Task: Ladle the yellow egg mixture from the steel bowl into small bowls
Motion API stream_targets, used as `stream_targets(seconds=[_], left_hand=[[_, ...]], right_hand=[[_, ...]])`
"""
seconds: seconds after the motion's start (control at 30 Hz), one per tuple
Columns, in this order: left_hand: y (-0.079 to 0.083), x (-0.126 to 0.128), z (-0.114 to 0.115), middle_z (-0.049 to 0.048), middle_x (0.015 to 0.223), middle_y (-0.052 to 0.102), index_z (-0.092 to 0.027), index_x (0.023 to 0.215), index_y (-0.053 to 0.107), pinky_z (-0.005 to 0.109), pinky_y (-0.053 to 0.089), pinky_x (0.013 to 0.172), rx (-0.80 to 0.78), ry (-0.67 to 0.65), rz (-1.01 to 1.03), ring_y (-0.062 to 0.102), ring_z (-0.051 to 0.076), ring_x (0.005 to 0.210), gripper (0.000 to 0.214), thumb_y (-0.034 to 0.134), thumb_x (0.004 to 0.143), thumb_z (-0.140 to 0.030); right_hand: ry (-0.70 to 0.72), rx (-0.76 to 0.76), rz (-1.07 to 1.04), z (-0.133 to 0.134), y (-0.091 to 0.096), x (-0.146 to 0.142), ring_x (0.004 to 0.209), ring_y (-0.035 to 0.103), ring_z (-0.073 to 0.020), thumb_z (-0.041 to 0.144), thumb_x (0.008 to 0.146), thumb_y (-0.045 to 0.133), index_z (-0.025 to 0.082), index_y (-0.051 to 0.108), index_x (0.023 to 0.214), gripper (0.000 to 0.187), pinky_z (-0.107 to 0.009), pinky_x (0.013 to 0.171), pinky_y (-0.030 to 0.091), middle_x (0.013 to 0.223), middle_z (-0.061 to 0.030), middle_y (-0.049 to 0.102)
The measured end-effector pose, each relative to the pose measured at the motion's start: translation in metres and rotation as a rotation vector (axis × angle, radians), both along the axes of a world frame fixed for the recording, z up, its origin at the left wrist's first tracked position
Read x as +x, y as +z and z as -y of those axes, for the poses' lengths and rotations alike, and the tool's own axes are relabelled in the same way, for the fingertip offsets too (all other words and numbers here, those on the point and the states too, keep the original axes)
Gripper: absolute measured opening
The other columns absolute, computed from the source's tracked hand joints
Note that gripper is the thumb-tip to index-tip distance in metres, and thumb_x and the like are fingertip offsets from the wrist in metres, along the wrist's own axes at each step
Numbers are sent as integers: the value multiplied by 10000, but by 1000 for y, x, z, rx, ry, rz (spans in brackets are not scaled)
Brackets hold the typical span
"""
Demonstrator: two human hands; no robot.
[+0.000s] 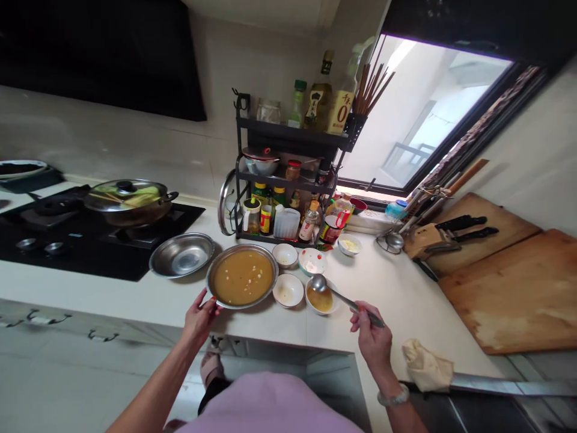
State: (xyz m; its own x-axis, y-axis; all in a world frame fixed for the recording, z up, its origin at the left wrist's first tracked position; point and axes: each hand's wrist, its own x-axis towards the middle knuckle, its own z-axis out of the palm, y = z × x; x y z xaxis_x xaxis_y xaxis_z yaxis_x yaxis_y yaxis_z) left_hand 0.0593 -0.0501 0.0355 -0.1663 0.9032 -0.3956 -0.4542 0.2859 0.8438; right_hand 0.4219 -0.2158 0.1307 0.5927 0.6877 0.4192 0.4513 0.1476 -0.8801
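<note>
My right hand is closed around the handle of a metal ladle. The ladle's bowl hangs over a small white bowl of yellowish-brown liquid; whether they touch I cannot tell. At the near left rim of a wide metal basin, my left hand grips the edge with thumb and fingers. Brown liquid with pale bits floating on it fills much of that basin. Two small white bowls, a nearer one and a farther one, sit between, beside a bowl with red dots.
An empty metal basin stands left of the full one. Beyond it, a lidded pan sits on the black stove. A black rack holds bottles and jars. Knives, cutting boards and a cloth are at right.
</note>
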Motion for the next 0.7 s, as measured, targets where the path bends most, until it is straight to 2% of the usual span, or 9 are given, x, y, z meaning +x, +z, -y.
stream_targets(seconds=[0.13,0.3,0.47,0.7], left_hand=[[6,2,1,-35,547,605,-114,1456,373,151,470,457,-10,7,6,564,68,431,680,566,812,-15],[8,3,1,-30,546,611,-112,1454,371,152,466,451,-10,17,8,567,72,430,682,567,810,-7],[3,2,1,-25,557,617,-111,1454,368,152,460,446,17,11,13,560,70,429,674,564,817,-12],[8,4,2,-28,539,606,-104,1452,376,147,460,447,-3,24,10,561,69,426,666,552,819,1]], right_hand=[[8,-93,1,16,-23,8,425,549,-118,501,870,552,161,653,937,361,-243,400,498,602,2,622],[-99,-52,-217,14,-36,7,406,550,-126,538,827,603,152,630,905,394,-245,388,488,556,12,616],[-212,9,-418,11,-33,15,418,559,-129,550,747,690,138,617,892,443,-236,384,481,558,-6,646],[-245,44,-465,13,-20,16,407,558,-125,539,699,729,136,617,862,449,-225,375,467,539,-5,647]])
